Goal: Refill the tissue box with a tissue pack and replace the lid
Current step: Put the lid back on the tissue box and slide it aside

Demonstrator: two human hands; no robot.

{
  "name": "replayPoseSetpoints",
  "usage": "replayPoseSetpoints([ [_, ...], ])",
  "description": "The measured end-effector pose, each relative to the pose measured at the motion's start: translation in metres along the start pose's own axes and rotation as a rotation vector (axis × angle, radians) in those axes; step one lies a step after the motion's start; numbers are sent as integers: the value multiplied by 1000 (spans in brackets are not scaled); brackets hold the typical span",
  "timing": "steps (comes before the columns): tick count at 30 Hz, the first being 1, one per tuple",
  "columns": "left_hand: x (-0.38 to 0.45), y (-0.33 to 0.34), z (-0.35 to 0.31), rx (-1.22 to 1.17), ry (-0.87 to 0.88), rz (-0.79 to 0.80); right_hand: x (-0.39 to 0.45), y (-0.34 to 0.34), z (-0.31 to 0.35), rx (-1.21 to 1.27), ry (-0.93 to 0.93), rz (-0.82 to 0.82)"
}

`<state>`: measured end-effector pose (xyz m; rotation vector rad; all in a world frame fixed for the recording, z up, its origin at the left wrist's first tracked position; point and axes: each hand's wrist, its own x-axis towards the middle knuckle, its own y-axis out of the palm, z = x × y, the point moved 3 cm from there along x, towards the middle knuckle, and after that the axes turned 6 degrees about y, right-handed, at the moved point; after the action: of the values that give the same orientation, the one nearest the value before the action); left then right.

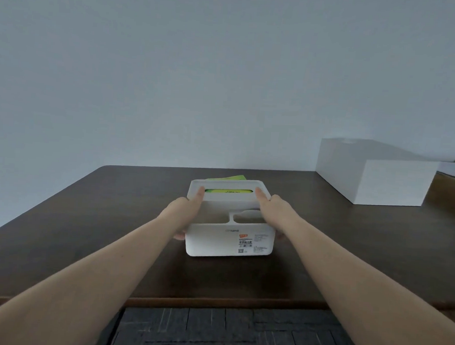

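Both hands are on the white tissue box (230, 237), which stands on the dark counter (111, 218) near the middle, its labelled wall facing the person. The lid (227, 199) — a white frame with a long slot — is tilted up on its far edge, with the left hand (192, 210) and the right hand (269, 209) each holding one end of it; a thumb lies on the near face of the lid at each side, while the other fingers are hidden behind the lid and the box, so how they are set cannot be told, though each hand appears to pinch the lid's end. Through the slot, and above the lid's top edge, shows the green tissue pack (226, 191), lying on the counter just behind the box rather than in it. The box's inside looks bare, with a white divider visible near its front. I judge the step in hand to be the lid coming off, so the refill itself is not yet done. The next move calls for setting the lid down clear of the box, then reaching over for the pack — lifting it and lowering it flat into the main compartment. A larger white box (373, 173) sits well apart at the right.
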<state>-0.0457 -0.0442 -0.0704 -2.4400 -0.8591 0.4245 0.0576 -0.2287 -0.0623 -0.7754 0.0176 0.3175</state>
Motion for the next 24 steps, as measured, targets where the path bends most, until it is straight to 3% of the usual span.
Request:
replayPoseSetpoints([
  [4,-11,-6,16,86,-41,171,-17,-11,-18,-31,69,269],
  [6,-14,-7,20,183,-32,166,-22,-19,-25,-30,100,320],
  [14,-20,-8,9,413,174,-74,-22,-12,-15,1,82,157],
  [24,-14,33,-32,388,276,-56,2,-53,-43,118,104,48],
])
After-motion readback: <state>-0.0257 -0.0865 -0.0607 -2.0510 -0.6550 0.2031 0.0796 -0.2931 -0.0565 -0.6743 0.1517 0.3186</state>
